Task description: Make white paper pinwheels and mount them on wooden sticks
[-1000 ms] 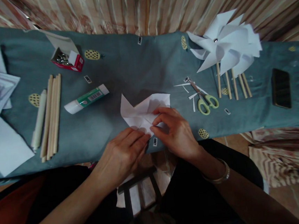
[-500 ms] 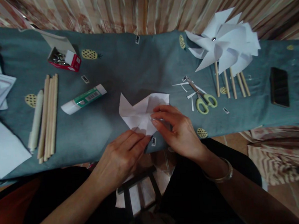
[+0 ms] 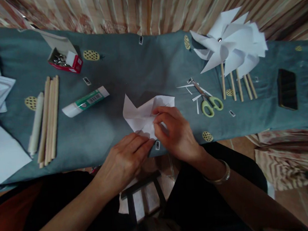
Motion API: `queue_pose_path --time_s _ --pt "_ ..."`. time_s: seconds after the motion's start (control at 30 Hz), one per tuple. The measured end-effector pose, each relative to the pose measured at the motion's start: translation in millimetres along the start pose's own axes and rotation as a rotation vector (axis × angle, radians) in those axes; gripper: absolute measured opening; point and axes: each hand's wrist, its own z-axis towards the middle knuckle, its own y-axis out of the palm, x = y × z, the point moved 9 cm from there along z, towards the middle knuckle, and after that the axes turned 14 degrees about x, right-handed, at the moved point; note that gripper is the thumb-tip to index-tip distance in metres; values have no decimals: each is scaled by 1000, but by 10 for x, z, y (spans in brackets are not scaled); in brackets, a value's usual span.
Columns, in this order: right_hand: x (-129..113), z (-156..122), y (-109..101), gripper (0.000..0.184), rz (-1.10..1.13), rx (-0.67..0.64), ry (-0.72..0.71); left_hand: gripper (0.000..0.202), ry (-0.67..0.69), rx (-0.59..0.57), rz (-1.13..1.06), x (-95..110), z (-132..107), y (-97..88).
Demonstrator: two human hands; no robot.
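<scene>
A white paper pinwheel (image 3: 137, 113), partly folded, lies on the cloth at the table's front edge. My left hand (image 3: 126, 154) is closed on its lower left edge, fingers pressed together against the table. Over its middle and right side, my right hand (image 3: 175, 132) pinches with thumb and fingertips near the centre. What exactly lies between those fingertips, a paper corner or something smaller, is hidden. Green-handled scissors (image 3: 209, 102) rest to the right of my right hand, among thin white paper strips (image 3: 196, 99). A glue stick (image 3: 88, 100) lies to the left of the pinwheel.
Wooden sticks (image 3: 51, 121) and a pale candle-like stick (image 3: 36, 122) lie left, beside white paper sheets (image 3: 3, 150). Behind them stands an open red box (image 3: 68, 64) of small metal pieces. Finished pinwheels (image 3: 234, 43) lie at back right, near a phone (image 3: 287, 88).
My right hand has shifted slightly left, its fingertips drawn in closer to the middle of the pinwheel. My left hand stays in place on the lower edge.
</scene>
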Motion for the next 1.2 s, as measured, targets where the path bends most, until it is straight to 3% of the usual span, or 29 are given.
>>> queue_pose_path --time_s 0.13,0.63,0.9,1.2 --pt "-62 -21 14 14 -81 14 -86 25 8 19 10 15 28 -19" --pt "-25 -60 -30 10 -55 11 -58 24 -20 16 5 -3 49 -39" --pt "-85 -135 -16 28 -114 -27 -174 21 -105 59 -61 -76 65 -49" --pt "-109 -182 28 31 -177 -48 -240 23 -164 62 -118 -143 47 -26"
